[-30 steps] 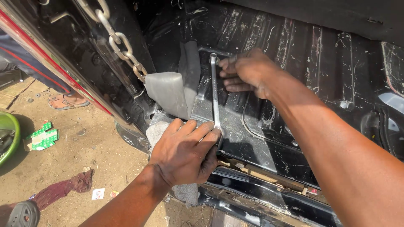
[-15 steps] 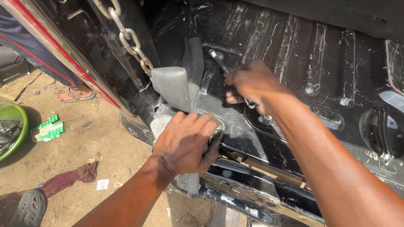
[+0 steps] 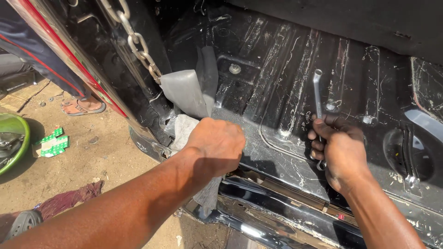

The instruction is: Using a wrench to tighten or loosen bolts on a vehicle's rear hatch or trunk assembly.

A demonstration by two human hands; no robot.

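Wrench (image 3: 318, 94) in your right hand (image 3: 340, 152) is a slim silver ring spanner, standing nearly upright against the black, scratched vehicle floor pan (image 3: 286, 78). Your fingers (image 3: 323, 123) are curled fully closed around its lower half, so only the upper shaft and the ring end at the top show above your fist, with a small bit of the lower end poking out beneath it. The ring end sits over a ribbed stretch of the floor pan, well apart from the round bolt head (image 3: 235, 68) set in a recess farther left.

Your left hand (image 3: 216, 144) is bunched into a closed fist at the near edge of the floor pan, just beside a grey cloth (image 3: 185, 129) that hangs over the sill; whether the fist grips anything, I cannot tell, since the knuckles hide the palm. Above it a grey plastic flap (image 3: 182, 92) leans against the door frame, and a steel chain (image 3: 136, 44) runs diagonally down to touch its top.

Off to the left, on the sandy ground (image 3: 92, 157), lie a green and white packet (image 3: 51, 143), a dark red rag (image 3: 69, 199) and a green bowl (image 3: 16, 140), with a sandalled foot (image 3: 82, 106) of another person near the door.
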